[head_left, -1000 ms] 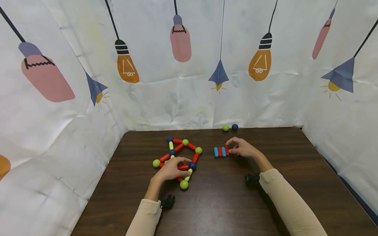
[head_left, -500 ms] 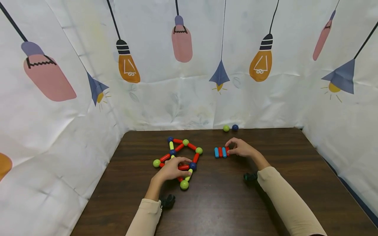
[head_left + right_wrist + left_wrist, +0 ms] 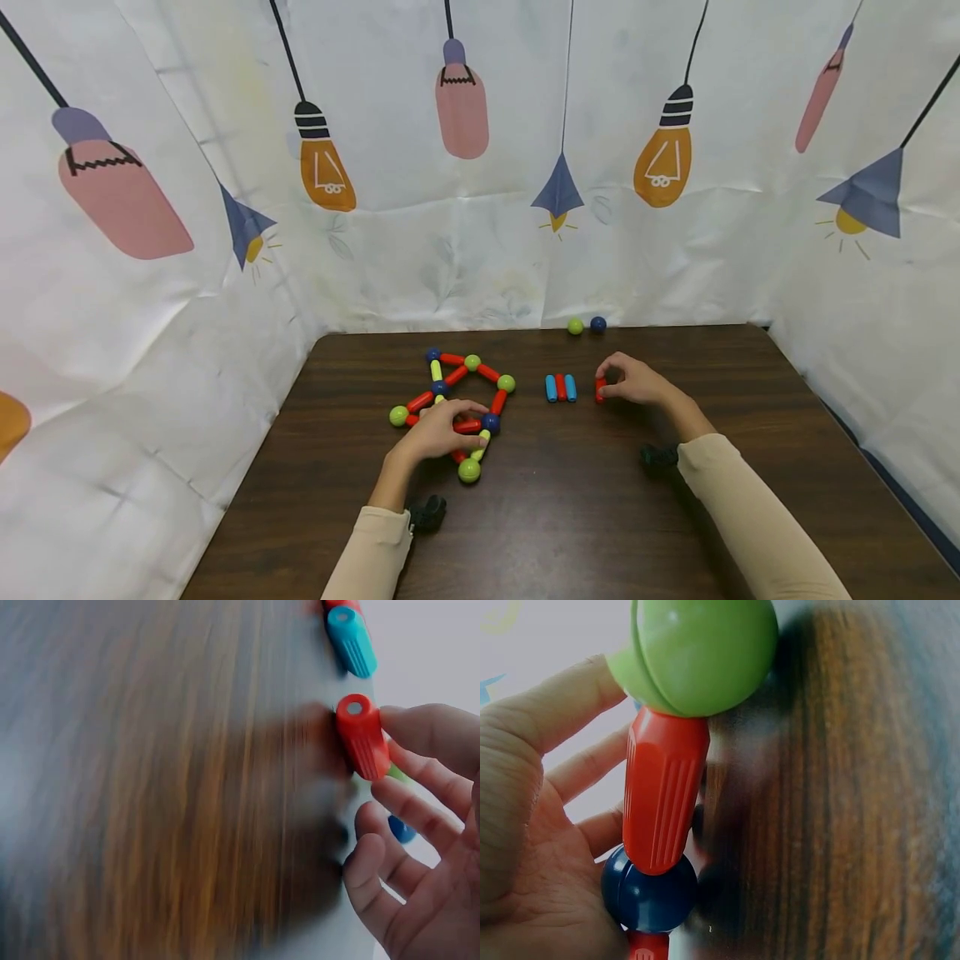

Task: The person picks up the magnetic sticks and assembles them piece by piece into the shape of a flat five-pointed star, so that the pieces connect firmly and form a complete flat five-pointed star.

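My right hand (image 3: 636, 382) pinches a red magnetic stick (image 3: 364, 739) between thumb and fingertips, apart from the short row of sticks. That row has two blue sticks (image 3: 571, 388) with a red one (image 3: 561, 387) between them. On the left, my left hand (image 3: 435, 429) holds the near part of a frame built from magnetic sticks and balls, its thumb by a yellow-green stick (image 3: 481, 447). In the left wrist view, a red stick (image 3: 664, 791) joins a green ball (image 3: 705, 656) and a dark blue ball (image 3: 651, 889). The hand hides part of the frame.
A loose green ball (image 3: 575, 326) and a loose dark blue ball (image 3: 597, 324) lie at the back edge of the brown wooden table (image 3: 570, 517). A white sheet with printed lamps (image 3: 495, 250) hangs behind and along both sides.
My right hand has drawn the red stick away from the end of the row, to the right. The left hand and the frame have stayed in place.
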Demonstrator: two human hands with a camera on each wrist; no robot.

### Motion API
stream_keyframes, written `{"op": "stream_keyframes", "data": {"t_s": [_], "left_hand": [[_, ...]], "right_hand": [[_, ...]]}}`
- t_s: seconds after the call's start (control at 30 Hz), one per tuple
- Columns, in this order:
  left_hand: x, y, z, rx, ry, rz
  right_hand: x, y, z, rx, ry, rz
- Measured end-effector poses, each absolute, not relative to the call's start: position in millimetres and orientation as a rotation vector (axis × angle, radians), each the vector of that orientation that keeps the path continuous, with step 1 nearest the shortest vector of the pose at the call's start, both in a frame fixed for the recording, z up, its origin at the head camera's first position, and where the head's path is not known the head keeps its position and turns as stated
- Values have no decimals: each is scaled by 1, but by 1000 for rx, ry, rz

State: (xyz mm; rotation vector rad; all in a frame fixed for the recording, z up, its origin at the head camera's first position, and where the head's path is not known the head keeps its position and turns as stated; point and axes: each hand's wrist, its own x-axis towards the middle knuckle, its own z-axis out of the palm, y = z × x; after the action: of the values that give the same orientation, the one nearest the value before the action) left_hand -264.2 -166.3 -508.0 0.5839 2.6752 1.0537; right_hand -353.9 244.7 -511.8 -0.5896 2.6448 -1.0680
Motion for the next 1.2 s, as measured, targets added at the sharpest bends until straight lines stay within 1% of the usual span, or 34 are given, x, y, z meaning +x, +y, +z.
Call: {"op": "stream_keyframes", "data": {"t_s": [0.33,0.63,0.87,1.2], "left_hand": [[-263,-167,-508,584,2668,1065],[-265,-167,-510,594,2681,1043],[-265,-166,-510,601,2675,1052],[-264,-167,-508,598,2672,1054]], "right_hand": [[-343,264,-509,-793,2585,-1030],[-333,265,-509,-766,2557,-1000],[-326,262,-509,-800,2488,-963],[-316,242,-508,-857,2422,-989]]}}
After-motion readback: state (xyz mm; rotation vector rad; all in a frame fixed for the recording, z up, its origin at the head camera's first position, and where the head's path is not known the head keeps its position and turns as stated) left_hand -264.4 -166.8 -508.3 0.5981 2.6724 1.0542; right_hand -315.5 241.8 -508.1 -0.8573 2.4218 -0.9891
